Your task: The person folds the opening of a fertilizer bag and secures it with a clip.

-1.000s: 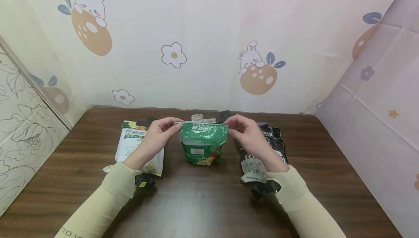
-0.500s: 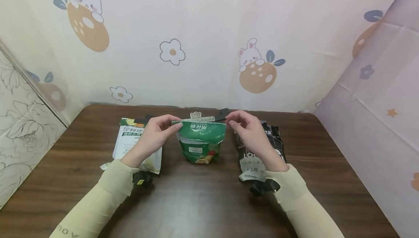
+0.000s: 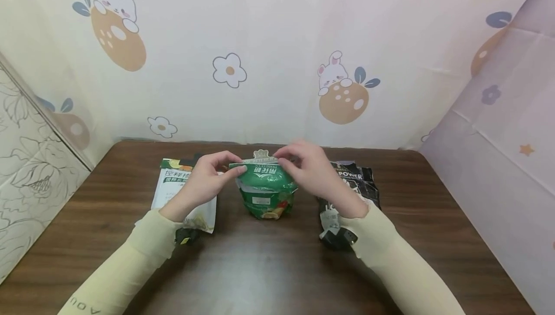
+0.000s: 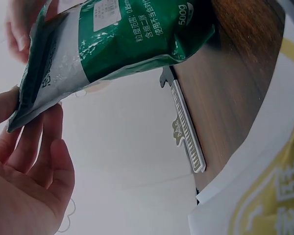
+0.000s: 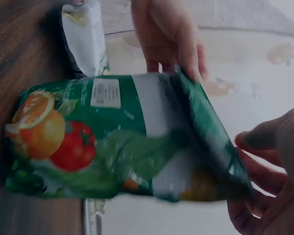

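Observation:
A green bag [image 3: 266, 190] with fruit pictures and a folded-over top stands upright in the middle of the table. My left hand [image 3: 208, 177] pinches the left end of its fold, thumb in front and fingers behind. At the fold's right part, my right hand [image 3: 308, 173] holds the top edge between thumb and fingers; its fingertips are partly hidden. Behind the bag lies a long clip [image 4: 186, 127] with ruler-like marks and a black end, seen best in the left wrist view. The fold with the right-hand thumb [image 5: 259, 137] beside it shows in the right wrist view.
A white-and-green bag [image 3: 169, 185] lies left of the green one, partly under my left arm. On the right, a black bag [image 3: 364, 185] lies partly covered by my right forearm. A patterned curtain [image 3: 277, 88] hangs behind the brown table [image 3: 260, 276].
My right hand has moved left, from the fold's right corner toward its middle, now covering the clip's black end in the head view. My left hand keeps its grip on the left end.

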`<state>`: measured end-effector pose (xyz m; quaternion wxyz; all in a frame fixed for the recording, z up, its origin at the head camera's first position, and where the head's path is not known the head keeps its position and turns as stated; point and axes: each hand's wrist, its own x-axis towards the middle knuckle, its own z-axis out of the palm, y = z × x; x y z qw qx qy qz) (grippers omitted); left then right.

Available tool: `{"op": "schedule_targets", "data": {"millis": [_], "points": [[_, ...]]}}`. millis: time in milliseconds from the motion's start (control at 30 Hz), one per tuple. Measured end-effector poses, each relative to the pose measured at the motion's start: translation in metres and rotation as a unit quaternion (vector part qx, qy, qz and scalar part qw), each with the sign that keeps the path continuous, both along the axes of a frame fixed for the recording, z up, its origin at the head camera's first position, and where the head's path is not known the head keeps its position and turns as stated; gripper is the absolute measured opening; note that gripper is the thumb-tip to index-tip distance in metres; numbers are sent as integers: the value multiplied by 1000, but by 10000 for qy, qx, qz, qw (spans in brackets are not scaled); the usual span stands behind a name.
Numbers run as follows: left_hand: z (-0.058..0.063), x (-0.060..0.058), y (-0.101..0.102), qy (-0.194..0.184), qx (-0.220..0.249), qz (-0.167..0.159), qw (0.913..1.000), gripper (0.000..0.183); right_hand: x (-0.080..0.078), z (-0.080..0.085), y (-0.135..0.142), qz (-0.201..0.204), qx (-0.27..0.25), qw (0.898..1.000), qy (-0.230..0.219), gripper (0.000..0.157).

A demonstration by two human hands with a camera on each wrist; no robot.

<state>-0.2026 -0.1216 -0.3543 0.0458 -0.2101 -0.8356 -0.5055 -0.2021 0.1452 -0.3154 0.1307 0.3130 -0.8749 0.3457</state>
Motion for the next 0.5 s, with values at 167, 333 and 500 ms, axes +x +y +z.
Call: {"op": "schedule_targets", "data": {"millis": [167, 333, 500], "points": [[0, 0, 1, 183, -51, -50, 9998, 14, 3, 11, -28, 34, 1112, 9938, -10, 17], [-1, 0, 0, 284, -78, -94, 9995, 10, 3, 12, -50, 64, 1856, 9826, 90, 18], [-2, -2, 1, 389, -98, -55, 9992, 5, 2, 7, -59, 91, 2167, 9753, 412, 15]]}}
